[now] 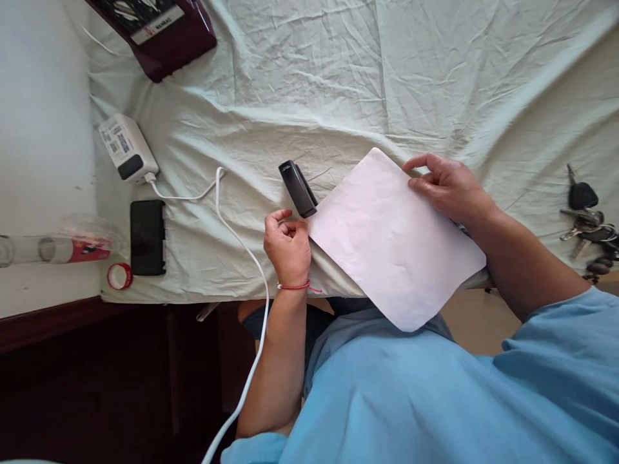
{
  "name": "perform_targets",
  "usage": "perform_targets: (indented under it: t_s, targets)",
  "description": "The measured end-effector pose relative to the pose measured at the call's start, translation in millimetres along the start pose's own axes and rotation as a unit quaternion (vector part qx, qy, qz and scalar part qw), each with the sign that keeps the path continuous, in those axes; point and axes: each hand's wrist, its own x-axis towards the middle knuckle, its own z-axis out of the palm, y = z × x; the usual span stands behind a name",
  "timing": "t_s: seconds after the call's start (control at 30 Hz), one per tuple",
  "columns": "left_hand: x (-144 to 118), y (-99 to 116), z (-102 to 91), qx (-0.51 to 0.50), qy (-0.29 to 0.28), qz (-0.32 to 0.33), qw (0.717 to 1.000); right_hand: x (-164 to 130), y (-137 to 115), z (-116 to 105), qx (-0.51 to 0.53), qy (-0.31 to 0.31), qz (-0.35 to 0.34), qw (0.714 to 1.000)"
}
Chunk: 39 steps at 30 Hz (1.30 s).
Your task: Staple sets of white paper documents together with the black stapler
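the left hand (pixel 287 246) pinches the left corner of a sheet of white paper (pixel 394 240) between thumb and curled fingers, a red string around its wrist. the right hand (pixel 447 187) rests on the paper's far right edge, fingers bent and thumb over the edge, holding it down. the paper lies at a slant on a counter covered with a wrinkled pale green cloth (pixel 338 84), its near corner hanging past the counter's edge over the person's blue shirt. a black stapler (pixel 298 188) lies on the cloth just beyond the left hand, touching or just under the paper's left edge. to the left, a white charger (pixel 127 148) sits near the cloth's edge with its white cable (pixel 242 245) looping across the cloth and down past the left forearm. a black phone (pixel 147 236) lies near the charger, with a small roll of red tape (pixel 119 276) beside it. a bunch of keys (pixel 587 222) lies at the far right. a dark red case (pixel 159 32) sits at the top left.
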Motion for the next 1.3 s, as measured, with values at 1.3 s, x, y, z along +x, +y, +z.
perform_targets:
  t_s: [1.3]
  targets:
    - [-42.4,-15.5,-38.7,0.089,-0.05,0.111,0.989,-41.1,-19.3,-30.5,0.197,0.173,-0.019,0.965]
